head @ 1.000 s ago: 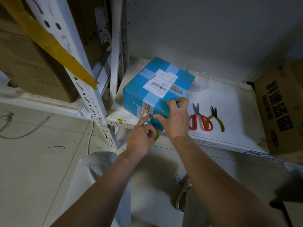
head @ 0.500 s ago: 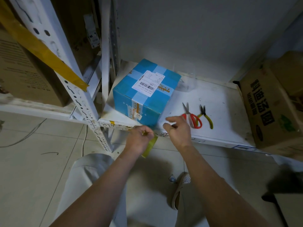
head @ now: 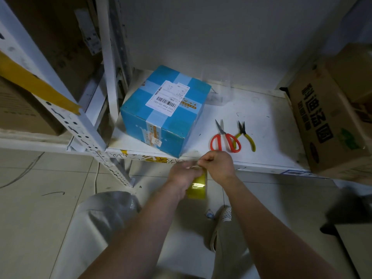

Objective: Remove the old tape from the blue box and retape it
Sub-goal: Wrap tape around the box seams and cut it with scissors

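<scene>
The blue box (head: 167, 111) stands on the white shelf (head: 261, 125), with a white barcode label on top and pale tape strips across it. Both my hands are together just in front of the shelf's front edge, apart from the box. My left hand (head: 182, 176) and my right hand (head: 216, 166) pinch a strip of yellowish tape (head: 197, 187) that hangs down between them. The upper end of the strip is hidden by my fingers.
Red-handled scissors (head: 224, 138) and yellow-handled pliers (head: 246, 135) lie on the shelf right of the box. A clear plastic container (head: 216, 88) stands behind it. A brown carton (head: 326, 125) fills the shelf's right end. White rack posts (head: 80, 125) rise at left.
Both hands left the box's front corner and drew back below the shelf edge. A yellowish tape strip came away and now hangs between them.
</scene>
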